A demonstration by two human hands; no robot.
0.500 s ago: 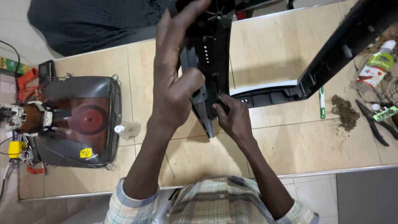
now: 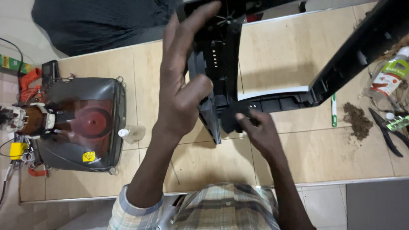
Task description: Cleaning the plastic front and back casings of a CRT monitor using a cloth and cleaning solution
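A large black plastic frame (image 2: 341, 68), like a television bezel, stands tilted on the tan tiled floor (image 2: 277, 51). My left hand (image 2: 183, 81) is raised with fingers spread, its palm against the frame's left upright bar (image 2: 221, 55). My right hand (image 2: 255, 127) pinches the frame's lower left corner with fingers curled on the black plastic. A bare picture tube (image 2: 81, 123) lies face down to the left, apart from both hands.
A small clear bottle (image 2: 130, 133) lies beside the tube. At the right are black pliers (image 2: 390, 132), a plastic bottle with a green label (image 2: 390, 76), a green-and-white stick (image 2: 334, 110) and a pile of brown dirt (image 2: 357, 120). Dark cloth (image 2: 98, 21) lies at the top left.
My left hand has opened and lifted slightly along the upright bar. My right hand has shifted right, from the bar's lower end to the frame's corner.
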